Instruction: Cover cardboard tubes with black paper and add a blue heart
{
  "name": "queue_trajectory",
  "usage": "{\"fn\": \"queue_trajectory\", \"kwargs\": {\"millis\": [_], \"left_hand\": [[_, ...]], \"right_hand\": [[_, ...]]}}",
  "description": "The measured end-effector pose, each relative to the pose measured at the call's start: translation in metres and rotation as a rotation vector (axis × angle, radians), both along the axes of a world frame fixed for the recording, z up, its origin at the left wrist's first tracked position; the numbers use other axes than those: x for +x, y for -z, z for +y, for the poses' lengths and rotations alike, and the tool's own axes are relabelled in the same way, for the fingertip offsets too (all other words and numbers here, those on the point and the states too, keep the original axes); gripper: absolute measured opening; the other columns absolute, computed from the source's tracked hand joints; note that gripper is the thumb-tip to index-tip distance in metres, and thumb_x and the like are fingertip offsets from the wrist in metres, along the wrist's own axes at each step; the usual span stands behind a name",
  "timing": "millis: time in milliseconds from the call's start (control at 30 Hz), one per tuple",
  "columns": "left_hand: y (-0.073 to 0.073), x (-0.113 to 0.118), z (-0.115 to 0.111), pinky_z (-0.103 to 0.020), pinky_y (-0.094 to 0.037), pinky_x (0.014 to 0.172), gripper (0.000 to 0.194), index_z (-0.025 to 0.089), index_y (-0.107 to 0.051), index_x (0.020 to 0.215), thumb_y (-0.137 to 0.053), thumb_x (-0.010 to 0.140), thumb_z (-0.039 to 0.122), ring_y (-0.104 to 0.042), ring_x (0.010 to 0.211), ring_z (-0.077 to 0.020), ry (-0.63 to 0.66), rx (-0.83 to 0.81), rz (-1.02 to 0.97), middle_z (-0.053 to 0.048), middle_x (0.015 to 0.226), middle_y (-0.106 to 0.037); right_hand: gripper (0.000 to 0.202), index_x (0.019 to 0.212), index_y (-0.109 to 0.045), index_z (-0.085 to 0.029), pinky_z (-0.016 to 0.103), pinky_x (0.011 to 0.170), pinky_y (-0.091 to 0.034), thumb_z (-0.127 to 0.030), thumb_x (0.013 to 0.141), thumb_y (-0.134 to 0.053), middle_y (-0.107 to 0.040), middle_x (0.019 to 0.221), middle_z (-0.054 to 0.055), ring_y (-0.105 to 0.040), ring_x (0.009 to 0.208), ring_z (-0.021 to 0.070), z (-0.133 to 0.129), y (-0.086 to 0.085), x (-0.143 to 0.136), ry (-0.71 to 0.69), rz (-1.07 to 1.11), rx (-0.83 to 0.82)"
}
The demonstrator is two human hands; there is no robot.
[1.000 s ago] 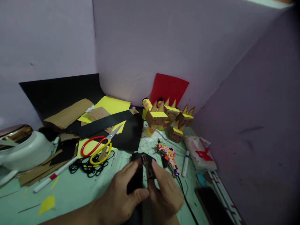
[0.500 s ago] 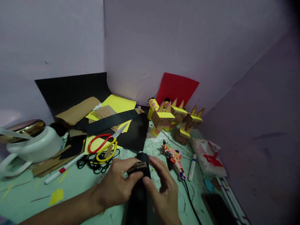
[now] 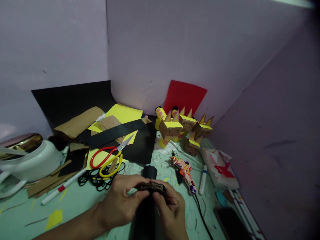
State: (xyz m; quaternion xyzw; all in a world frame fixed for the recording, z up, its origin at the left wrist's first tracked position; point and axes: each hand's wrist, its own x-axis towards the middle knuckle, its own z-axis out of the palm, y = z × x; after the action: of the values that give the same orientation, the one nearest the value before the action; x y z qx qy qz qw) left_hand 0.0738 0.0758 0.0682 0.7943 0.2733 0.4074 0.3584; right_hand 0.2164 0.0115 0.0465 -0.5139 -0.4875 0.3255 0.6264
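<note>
Both hands meet low in the near centre of the scene, forearms coming in from the near edge. The left hand [image 3: 120, 203] lies palm down with its fingers curled forward, thumb and fingertips pinching the left end of a small dark strip [image 3: 152, 186]. The right hand [image 3: 171, 208] mirrors it, fingers bent and closed on the strip's right end, so the piece is held between the two hands just above a black paper roll [image 3: 147, 213]. The strip is short, narrow and dull brown-black, with a rough, speckled surface; it lies crosswise over the roll. The roll is matte black, tube-shaped, running from the near edge away from the person, its far end [image 3: 150, 171] showing beyond the fingers. It rests on a pale green table [image 3: 75, 206] flecked with scraps. Just right of the hands lies a glue gun [image 3: 184, 170] with a bright patterned body and a black cord. To the far left of the hands sit scissors [image 3: 110, 159] with red and yellow loops, on yellow and black sheets. Farther off stand small cardboard box figures [image 3: 181, 128] with yellow tops and pointed ears, in front of a red sheet [image 3: 186, 96] leaning against the wall. A white pot [image 3: 30, 161] stands at the far left.
</note>
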Motion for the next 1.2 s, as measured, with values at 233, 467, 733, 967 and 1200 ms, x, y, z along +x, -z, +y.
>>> {"fn": "queue_trajectory", "kwargs": {"millis": [233,467,733,967,1200], "left_hand": [[0.004,0.0,0.0,-0.019,-0.053,0.059,0.019,0.022,-0.068,0.087,-0.056,0.078,0.01,-0.069,0.061,-0.0142,-0.051,0.295,-0.06,0.0,0.07,-0.074],[0.001,0.002,0.0,-0.021,-0.053,0.062,0.02,0.023,-0.069,0.085,-0.052,0.08,0.013,-0.069,0.064,-0.0151,0.007,0.234,0.046,-0.001,0.072,-0.074],[-0.038,-0.051,0.067,-0.028,-0.048,0.064,0.027,0.022,-0.066,0.084,-0.047,0.085,0.041,-0.066,0.071,-0.0199,-0.419,0.02,0.458,-0.002,0.077,-0.072],[-0.001,-0.045,0.08,-0.042,-0.047,0.069,0.031,0.012,-0.057,0.101,-0.036,0.085,0.03,-0.064,0.089,-0.0357,-0.468,0.025,1.089,-0.02,0.097,-0.064],[0.003,-0.04,0.085,-0.04,-0.047,0.066,0.051,0.014,-0.049,0.122,-0.043,0.071,0.013,-0.067,0.085,-0.0363,-0.499,-0.015,1.096,-0.019,0.097,-0.067]], "right_hand": [[0.021,0.086,-0.076,-0.022,0.03,0.07,-0.054,-0.038,0.075,-0.067,-0.076,0.081,0.006,-0.071,0.075,0.0234,0.001,0.006,-0.009,0.066,0.148,-0.023],[0.034,0.085,-0.078,-0.023,0.036,0.076,-0.051,-0.051,0.067,-0.073,-0.076,0.082,0.008,-0.069,0.079,0.0268,0.004,0.011,-0.007,0.048,0.174,-0.086],[0.033,0.073,-0.07,-0.02,0.025,0.061,-0.047,-0.053,0.073,-0.068,-0.066,0.064,0.002,-0.06,0.063,0.0178,0.005,0.008,0.007,0.223,0.221,-0.044],[0.033,0.076,-0.069,-0.018,0.027,0.063,-0.047,-0.05,0.077,-0.066,-0.065,0.068,0.003,-0.059,0.066,0.0186,0.008,0.007,0.011,0.213,0.193,-0.054],[0.026,0.077,-0.067,-0.017,0.025,0.058,-0.044,-0.042,0.081,-0.062,-0.061,0.068,0.002,-0.055,0.063,0.0163,0.009,0.004,0.014,0.095,0.119,-0.003]]}}
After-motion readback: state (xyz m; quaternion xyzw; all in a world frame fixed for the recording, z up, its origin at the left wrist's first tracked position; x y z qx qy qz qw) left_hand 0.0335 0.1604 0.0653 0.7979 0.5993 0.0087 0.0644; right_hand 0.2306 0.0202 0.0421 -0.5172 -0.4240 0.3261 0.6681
